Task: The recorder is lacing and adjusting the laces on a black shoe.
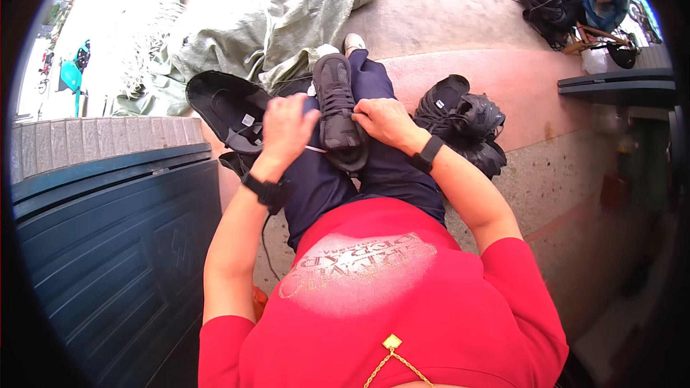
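Note:
A black lace-up shoe (335, 93) lies lengthwise across my lap, its toe cap toward me. My right hand (388, 122) is at the shoe's right side, thumb and fingertips pinched together against its edge; whatever is between them is too small to make out. Left of the shoe, my left hand (287, 123) is raised with its fingers bent, smeared by motion, so its grip is unclear. A thin white strip shows below that hand, beside the shoe. Beyond my left wrist is a black shoe piece (226, 108) with a white label inside.
Bundled black shoes (463, 122) sit on the ground to my right. Grey-green sheeting (266, 18) is heaped ahead. A blue panelled door (115, 230) stands at left, a dark ledge (614, 86) at right. At far right, a person (604, 0) sits near a large black pile (548, 0).

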`<move>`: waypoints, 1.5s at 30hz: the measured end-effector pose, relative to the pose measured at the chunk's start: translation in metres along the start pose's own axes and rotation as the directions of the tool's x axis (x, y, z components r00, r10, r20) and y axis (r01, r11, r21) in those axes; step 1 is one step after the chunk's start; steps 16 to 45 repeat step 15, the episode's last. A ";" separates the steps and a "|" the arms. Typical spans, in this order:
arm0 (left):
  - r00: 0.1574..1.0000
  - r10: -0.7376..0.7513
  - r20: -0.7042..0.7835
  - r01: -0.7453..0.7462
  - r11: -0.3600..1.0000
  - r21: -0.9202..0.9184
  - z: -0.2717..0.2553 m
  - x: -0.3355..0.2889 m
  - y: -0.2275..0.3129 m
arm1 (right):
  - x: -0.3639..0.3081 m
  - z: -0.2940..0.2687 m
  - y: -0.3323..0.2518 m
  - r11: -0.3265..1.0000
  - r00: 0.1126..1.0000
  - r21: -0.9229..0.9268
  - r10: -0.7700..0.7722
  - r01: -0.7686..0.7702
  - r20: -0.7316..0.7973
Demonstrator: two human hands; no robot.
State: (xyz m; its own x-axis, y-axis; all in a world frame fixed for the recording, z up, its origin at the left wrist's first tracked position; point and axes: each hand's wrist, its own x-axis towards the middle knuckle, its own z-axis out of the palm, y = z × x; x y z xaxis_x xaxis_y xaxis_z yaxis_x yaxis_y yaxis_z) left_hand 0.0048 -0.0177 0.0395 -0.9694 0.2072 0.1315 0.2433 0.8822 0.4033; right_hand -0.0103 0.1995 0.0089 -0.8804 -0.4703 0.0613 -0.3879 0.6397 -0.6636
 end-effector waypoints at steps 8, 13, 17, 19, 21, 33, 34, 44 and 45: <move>0.949 0.098 0.300 -0.128 0.988 0.084 0.012 0.038 0.004 | -0.001 0.002 0.001 0.996 0.997 -0.012 0.083 -0.083 -0.008; 0.892 -0.054 0.448 0.157 0.968 -0.195 0.032 0.039 -0.005 | -0.003 0.011 0.010 0.999 0.996 0.032 0.026 -0.023 -0.086; 0.751 -0.108 0.652 0.448 0.809 -0.382 0.039 0.031 -0.012 | -0.006 0.014 0.014 0.999 0.992 0.043 0.031 -0.026 -0.121; 0.751 -0.108 0.652 0.448 0.809 -0.382 0.039 0.031 -0.012 | -0.006 0.014 0.014 0.999 0.992 0.043 0.031 -0.026 -0.121; 0.751 -0.108 0.652 0.448 0.809 -0.382 0.039 0.031 -0.012 | -0.006 0.014 0.014 0.999 0.992 0.043 0.031 -0.026 -0.121; 0.751 -0.108 0.652 0.448 0.809 -0.382 0.039 0.031 -0.012 | -0.006 0.014 0.014 0.999 0.992 0.043 0.031 -0.026 -0.121; 0.751 -0.108 0.652 0.448 0.809 -0.382 0.039 0.031 -0.012 | -0.006 0.014 0.014 0.999 0.992 0.043 0.031 -0.026 -0.121; 0.751 -0.108 0.652 0.448 0.809 -0.382 0.039 0.031 -0.012 | -0.006 0.014 0.014 0.999 0.992 0.043 0.031 -0.026 -0.121; 0.751 -0.108 0.652 0.448 0.809 -0.382 0.039 0.031 -0.012 | -0.006 0.014 0.014 0.999 0.992 0.043 0.031 -0.026 -0.121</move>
